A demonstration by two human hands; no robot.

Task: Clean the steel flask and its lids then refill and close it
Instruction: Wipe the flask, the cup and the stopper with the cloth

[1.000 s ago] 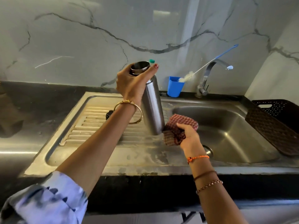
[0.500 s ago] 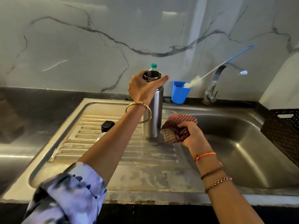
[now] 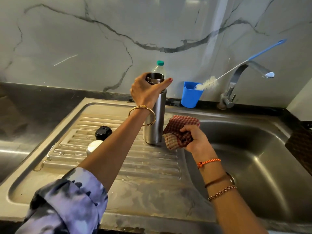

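Two hands busy here. Left hand is wrapped around the neck of the steel flask, fingers and thumb curled just under the open mouth, and the flask stands upright on the ribbed drainboard, right by the edge of the sink basin. Right hand has a checked red cloth bunched up in its fist, the cloth just beside the flask's lower body, maybe touching it, can't quite tell.

Both lids are off, sitting on the drainboard to the left: a black lid and a pale cap partly hidden behind the forearm.

Handling-wise, my guess: the flask is rigid polished steel, so nothing fragile about it, but the drainboard looks wet and a smooth wet tube will be slippery. It's also tall and narrow, and probably light if empty, so easy to knock over. The neck is the sensible place to hold, since the shoulder below gives the fingers a ledge. The cloth is soft and will mould round the body.

Likely refill source is the plastic bottle with the green cap behind it.
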